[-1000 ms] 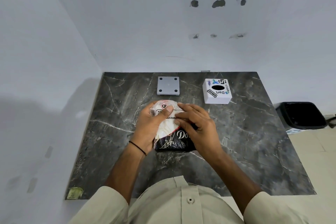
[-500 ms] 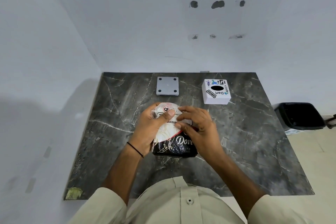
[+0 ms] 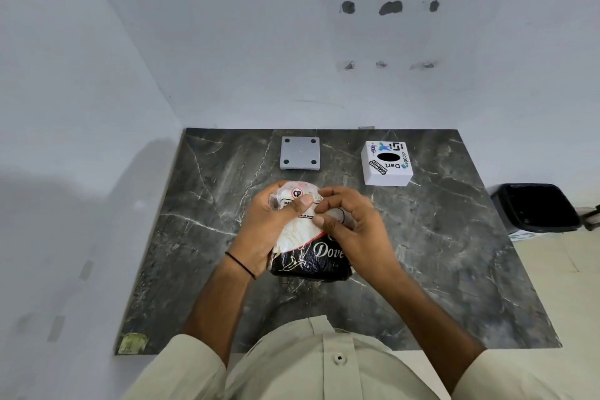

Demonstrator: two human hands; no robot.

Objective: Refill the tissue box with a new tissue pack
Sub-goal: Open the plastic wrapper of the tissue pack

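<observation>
A tissue pack [image 3: 308, 253] in black and white plastic wrap sits in the middle of the dark marble table [image 3: 454, 253]. My left hand [image 3: 269, 230] grips its left side, thumb pressed on the white top. My right hand [image 3: 354, 230] pinches the wrap at the top with curled fingers. The white tissue box [image 3: 388, 166], covered in stickers and with a dark oval opening, stands at the back right. Its grey base plate [image 3: 300, 153] lies apart at the back, feet up.
A black bin [image 3: 535, 208] stands on the floor just past the table's right edge. White walls close the table in at the back and left. A yellowish patch [image 3: 133, 343] marks the table's near left corner.
My right hand's fingers have curled from lying flat on the pack to pinching its wrap. The pack has lifted and tilted slightly toward me.
</observation>
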